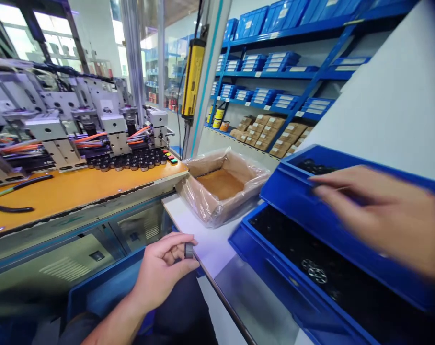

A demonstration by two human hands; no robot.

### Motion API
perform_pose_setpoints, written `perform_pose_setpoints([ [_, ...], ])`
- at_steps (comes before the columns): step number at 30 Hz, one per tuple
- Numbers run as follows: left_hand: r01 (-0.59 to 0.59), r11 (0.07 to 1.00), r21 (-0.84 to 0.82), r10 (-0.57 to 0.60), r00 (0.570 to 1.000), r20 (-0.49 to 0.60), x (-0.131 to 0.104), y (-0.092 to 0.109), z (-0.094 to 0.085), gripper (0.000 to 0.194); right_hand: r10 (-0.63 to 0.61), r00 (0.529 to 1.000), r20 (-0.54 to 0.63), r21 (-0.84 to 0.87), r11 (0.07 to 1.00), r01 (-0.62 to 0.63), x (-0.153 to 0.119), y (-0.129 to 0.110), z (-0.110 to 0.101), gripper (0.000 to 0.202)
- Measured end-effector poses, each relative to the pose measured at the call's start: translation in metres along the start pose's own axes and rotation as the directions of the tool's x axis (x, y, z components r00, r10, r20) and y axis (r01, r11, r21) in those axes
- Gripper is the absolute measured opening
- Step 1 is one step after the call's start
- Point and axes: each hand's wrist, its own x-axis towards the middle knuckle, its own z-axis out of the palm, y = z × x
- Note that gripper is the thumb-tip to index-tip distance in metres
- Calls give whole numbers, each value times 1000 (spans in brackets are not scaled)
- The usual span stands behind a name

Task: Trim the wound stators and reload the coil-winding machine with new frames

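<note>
My left hand [163, 268] is closed, its thumb and fingers around a small dark grey ring-shaped part [188, 250]. It hovers by the edge of the white table [210, 249]. My right hand [386, 215] is smeared by motion above the upper blue bin [285, 177]. Its thumb and forefinger pinch a small black part [315, 188] whose shape is too blurred to tell. Dark pieces [313, 166] lie inside that bin. The lower blue bin [275, 268] holds many black parts, with silver spoked wheel-like pieces [314, 271] among them.
A plastic-lined cardboard box [217, 211] stands on the table. At left is a machine [109, 129] over an orange worktop [95, 187], with rows of black round parts [131, 162] and pliers [12, 208]. Blue shelving [303, 91] with bins stands behind.
</note>
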Motion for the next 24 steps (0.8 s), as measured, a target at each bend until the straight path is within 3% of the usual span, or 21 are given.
perform_pose_setpoints([
  [1, 13, 1000, -16, -12, 1000, 14, 0, 0, 4, 37, -74, 996, 57, 118, 991, 67, -7, -27, 9, 10],
  [3, 50, 998, -26, -48, 998, 49, 1, -1, 14, 38, -152, 979, 140, 394, 915, 85, -24, -75, 30, 18],
  [6, 124, 992, -37, -120, 987, 103, -1, -3, 26, 36, -164, 972, 166, 611, 791, 29, -48, -112, 54, 21],
  [11, 179, 979, -102, -165, 978, 129, -2, -14, 41, 37, -91, 990, 104, 637, 771, 4, -66, -108, 61, 5],
  [15, 169, 978, -120, -149, 976, 158, -2, -19, 54, 38, -161, 984, 74, 654, 753, 74, -72, -106, 62, 4],
  [24, -115, 982, 152, 98, 988, 118, -8, -9, 61, 42, -212, 977, -8, 593, 786, 175, -73, -104, 59, 15],
])
